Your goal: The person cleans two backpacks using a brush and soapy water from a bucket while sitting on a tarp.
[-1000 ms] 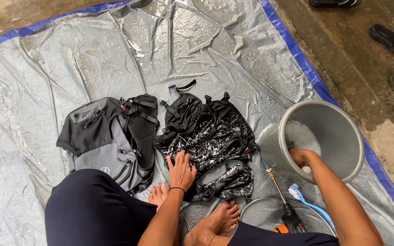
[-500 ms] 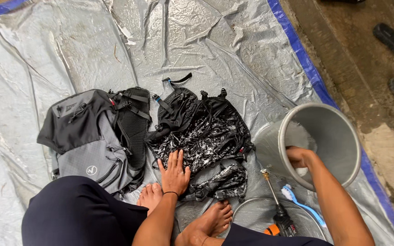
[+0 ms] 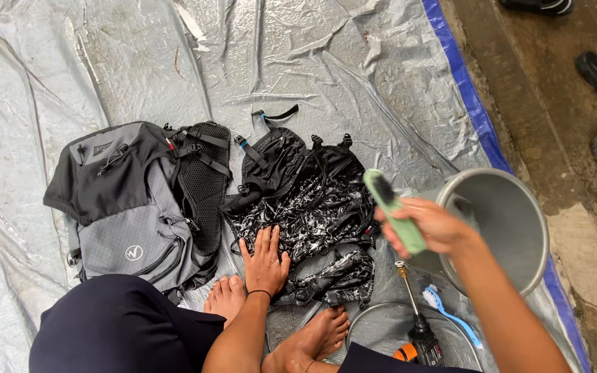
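Right hand [image 3: 431, 226] has lifted green brush [image 3: 392, 207] from bucket [image 3: 513, 228].

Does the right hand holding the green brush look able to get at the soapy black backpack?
Probably yes. The right hand holds the green scrub brush just above the soapy black backpack's edge, nothing between them; the left hand presses only its near side.

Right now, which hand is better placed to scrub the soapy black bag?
Right, probably. The right hand already grips the green brush, raised just beside the soapy black bag. The left hand lies flat on the bag, pinning it.
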